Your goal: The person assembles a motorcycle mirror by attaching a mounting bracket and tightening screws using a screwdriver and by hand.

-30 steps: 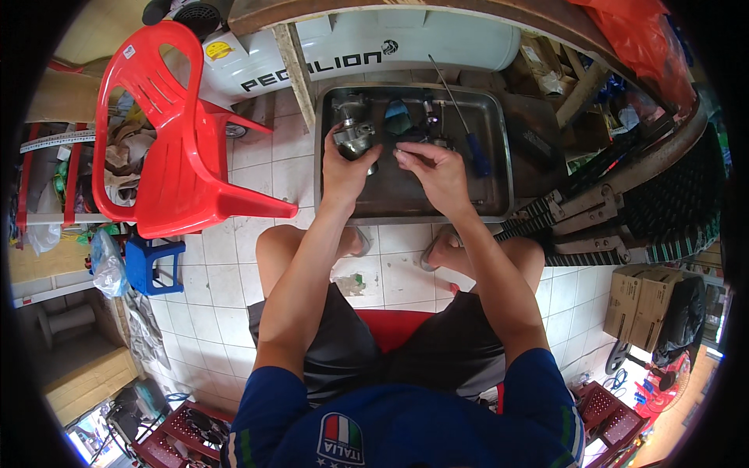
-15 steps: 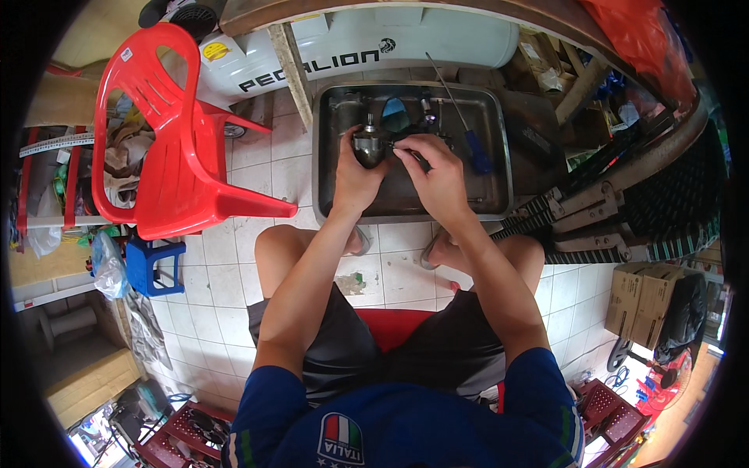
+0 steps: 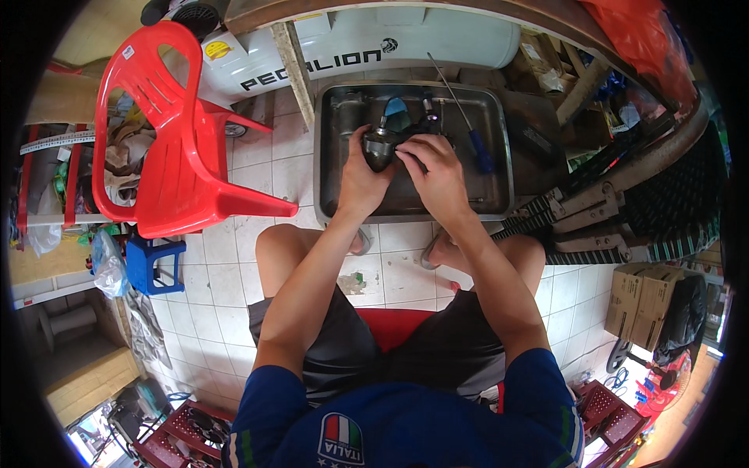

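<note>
Over a dark metal tray (image 3: 328, 183), my left hand (image 3: 363, 181) is wrapped round a rounded dark metal part (image 3: 380, 148) with a narrow shaft on top. My right hand (image 3: 435, 173) is against the part's right side, thumb and fingers pinched together. Whatever sits in that pinch is too small or hidden to name. Beyond the hands, a blue-tinted piece (image 3: 397, 114) and a small metal fitting (image 3: 429, 109) lie in the tray. A long screwdriver with a blue handle (image 3: 481, 152) leans across the tray's far edge.
A red plastic chair (image 3: 175, 164) stands at the left, with a small blue stool (image 3: 154, 265) below it. Behind the tray lies a large pale tank (image 3: 452, 47) under a wooden table (image 3: 468, 6). Dark curved strips with metal brackets (image 3: 593, 203) fill the right; cardboard boxes (image 3: 641, 303) sit nearer.
The metal part and my left hand have shifted slightly to the right, and the part is tilted a little more. My right hand stays beside it, its fingers slightly moved.
</note>
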Demonstrator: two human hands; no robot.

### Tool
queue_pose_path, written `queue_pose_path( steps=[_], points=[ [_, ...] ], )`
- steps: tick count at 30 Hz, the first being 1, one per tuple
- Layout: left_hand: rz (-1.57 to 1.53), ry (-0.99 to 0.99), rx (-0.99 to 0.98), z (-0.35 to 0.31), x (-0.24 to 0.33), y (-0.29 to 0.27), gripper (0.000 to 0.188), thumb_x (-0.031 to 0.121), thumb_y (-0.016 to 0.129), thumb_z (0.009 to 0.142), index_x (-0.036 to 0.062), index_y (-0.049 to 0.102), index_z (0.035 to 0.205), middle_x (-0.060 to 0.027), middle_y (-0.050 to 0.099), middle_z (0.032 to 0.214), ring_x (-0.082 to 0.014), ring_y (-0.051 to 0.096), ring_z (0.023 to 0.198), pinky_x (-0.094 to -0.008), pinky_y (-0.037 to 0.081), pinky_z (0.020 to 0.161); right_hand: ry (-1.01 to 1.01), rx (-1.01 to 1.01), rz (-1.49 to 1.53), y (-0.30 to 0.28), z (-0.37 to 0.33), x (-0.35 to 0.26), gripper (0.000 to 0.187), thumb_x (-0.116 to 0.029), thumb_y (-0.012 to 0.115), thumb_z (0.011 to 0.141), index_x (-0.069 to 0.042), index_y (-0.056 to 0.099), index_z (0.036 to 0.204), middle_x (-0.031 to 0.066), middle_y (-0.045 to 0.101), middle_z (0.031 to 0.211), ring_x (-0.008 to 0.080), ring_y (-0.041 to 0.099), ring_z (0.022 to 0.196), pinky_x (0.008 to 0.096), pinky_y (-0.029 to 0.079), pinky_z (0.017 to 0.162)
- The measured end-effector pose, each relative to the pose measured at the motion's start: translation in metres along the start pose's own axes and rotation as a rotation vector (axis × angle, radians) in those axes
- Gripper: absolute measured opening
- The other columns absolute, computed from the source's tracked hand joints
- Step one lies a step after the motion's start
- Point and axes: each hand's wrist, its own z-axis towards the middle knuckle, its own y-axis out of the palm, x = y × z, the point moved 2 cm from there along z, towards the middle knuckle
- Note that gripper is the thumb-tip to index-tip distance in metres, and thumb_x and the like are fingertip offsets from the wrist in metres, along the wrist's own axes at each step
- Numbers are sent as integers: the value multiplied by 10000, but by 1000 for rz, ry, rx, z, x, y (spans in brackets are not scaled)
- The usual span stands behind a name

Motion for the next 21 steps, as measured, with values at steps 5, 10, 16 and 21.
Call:
queue_pose_path(
  steps=[5,10,16,21],
  points=[
    [-19,-2,-5,0,-1,0,756,149,786,759,76,404,1408,-186,660,1149,-298,663,1071,-353,507,905,33,1,-4,1,-1,0,126,-82,739,822,-53,712,942,96,693,954,294,646,888,384,524,791],
    [39,-1,-23,0,0,0,773,158,781,766,84,379,1422,-211,668,1135,-342,671,1063,-376,520,890,16,-26,-58,-4,0,1,131,-98,760,803,-56,717,919,88,700,918,284,649,868,382,511,793],
    [63,29,-22,0,-3,2,784,164,780,761,81,373,1425,-220,667,1132,-351,671,1062,-382,521,891,-56,-47,-91,-4,2,5,139,-120,763,796,-55,718,911,72,704,905,266,648,869,385,489,815],
    [24,-6,-33,0,0,1,781,164,780,755,59,382,1419,-202,660,1145,-321,667,1068,-367,511,911,-107,-47,-109,-6,4,4,139,-121,754,795,-58,721,914,60,704,904,263,648,872,381,490,818]
  ],
)
